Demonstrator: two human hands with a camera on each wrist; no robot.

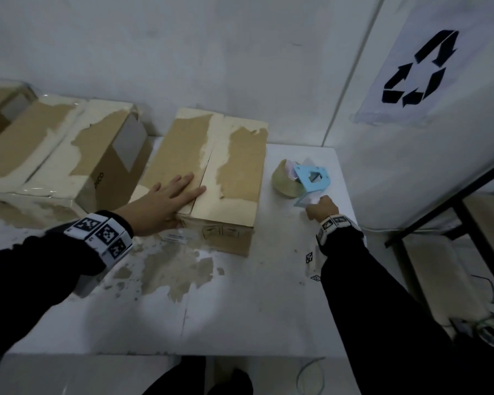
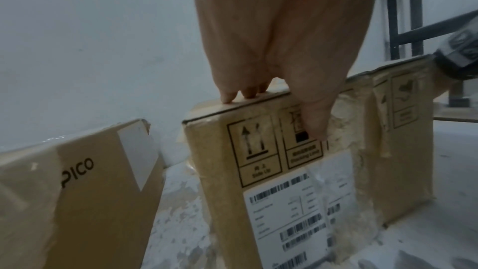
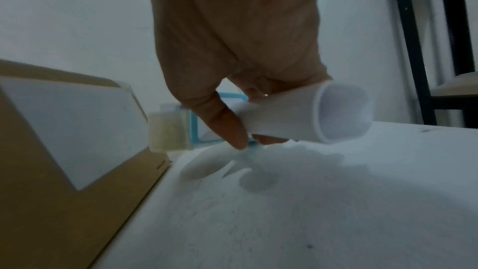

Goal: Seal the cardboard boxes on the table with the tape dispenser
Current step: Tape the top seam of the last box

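Note:
A closed cardboard box (image 1: pixel 211 172) with torn paper and tape residue stands in the middle of the white table (image 1: pixel 254 303). My left hand (image 1: pixel 169 195) lies flat on its near left corner, fingers straight along the top seam. In the left wrist view the left hand (image 2: pixel 284 69) rests its fingertips on the box (image 2: pixel 271 201) top edge and its thumb on the labelled front face. To the right of the box lies the blue tape dispenser (image 1: pixel 311 178) with a yellowish tape roll (image 1: pixel 283 183). My right hand (image 1: pixel 322 208) grips its white handle (image 3: pixel 297 118); the roll (image 3: pixel 168 130) touches the table.
Two more cardboard boxes stand at the left, one marked PICO (image 1: pixel 109 155) and one behind it (image 1: pixel 26 143). The wall runs close behind them. A black metal shelf (image 1: pixel 439 223) stands beyond the table's right edge. Brown residue patches (image 1: pixel 177 275) mark the tabletop.

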